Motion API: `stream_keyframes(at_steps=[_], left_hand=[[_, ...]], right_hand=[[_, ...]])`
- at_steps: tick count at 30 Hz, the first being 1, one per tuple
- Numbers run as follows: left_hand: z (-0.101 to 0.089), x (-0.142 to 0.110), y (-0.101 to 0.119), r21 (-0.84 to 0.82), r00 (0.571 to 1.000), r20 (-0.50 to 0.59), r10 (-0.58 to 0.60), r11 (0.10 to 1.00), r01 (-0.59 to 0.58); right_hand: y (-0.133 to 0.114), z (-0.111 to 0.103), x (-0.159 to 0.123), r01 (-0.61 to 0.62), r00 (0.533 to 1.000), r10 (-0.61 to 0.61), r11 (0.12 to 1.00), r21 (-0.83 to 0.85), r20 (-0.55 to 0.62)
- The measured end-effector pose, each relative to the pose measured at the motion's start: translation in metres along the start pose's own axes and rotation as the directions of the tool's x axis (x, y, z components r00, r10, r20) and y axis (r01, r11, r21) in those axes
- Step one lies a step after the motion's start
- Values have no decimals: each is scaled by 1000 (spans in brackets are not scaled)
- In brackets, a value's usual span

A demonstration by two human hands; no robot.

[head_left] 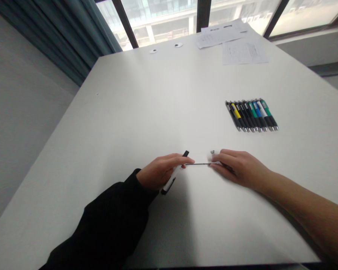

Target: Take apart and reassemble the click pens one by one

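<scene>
My left hand (165,168), in a black sleeve, is closed around a white pen barrel (171,179) with black ends, tilted toward the upper right. A thin dark pen refill (198,164) stretches level between both hands. Its left end meets my left fingertips, and its right end goes between the thumb and fingers of my right hand (239,167). Just above those right fingertips shows a small whitish piece with a silvery tip (212,152); it is blurred, and I cannot tell whether the fingers hold it.
A row of several click pens (252,115) with black, yellow, green, blue and white barrels lies to the right, beyond my right hand. Printed papers (245,51) lie at the far edge of the white table (146,112), near two cable-hole covers (178,45). Windows and a curtain stand behind.
</scene>
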State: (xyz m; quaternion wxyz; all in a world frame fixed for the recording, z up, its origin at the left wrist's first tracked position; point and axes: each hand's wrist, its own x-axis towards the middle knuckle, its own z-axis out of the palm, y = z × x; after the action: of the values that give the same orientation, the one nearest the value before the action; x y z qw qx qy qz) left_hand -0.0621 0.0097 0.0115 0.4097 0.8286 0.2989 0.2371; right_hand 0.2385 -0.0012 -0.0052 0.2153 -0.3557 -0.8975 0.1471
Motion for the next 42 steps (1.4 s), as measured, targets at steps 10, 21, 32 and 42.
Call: stream_keyframes(at_steps=[10, 21, 32, 42], left_hand=[[7, -1, 8, 19, 991, 96, 89, 996, -91], [29, 1, 10, 443, 985, 67, 158, 880, -171], [29, 3, 3, 472, 961, 3, 275, 847, -244], [29, 4, 1, 530, 968, -19, 252, 823, -204]], right_hand=[[16, -30, -7, -111, 983, 100, 992, 63, 156], [18, -20, -5, -120, 989, 117, 993, 20, 89], [10, -17, -5, -133, 991, 131, 990, 46, 40], [13, -17, -5, -118, 992, 113, 990, 77, 60]])
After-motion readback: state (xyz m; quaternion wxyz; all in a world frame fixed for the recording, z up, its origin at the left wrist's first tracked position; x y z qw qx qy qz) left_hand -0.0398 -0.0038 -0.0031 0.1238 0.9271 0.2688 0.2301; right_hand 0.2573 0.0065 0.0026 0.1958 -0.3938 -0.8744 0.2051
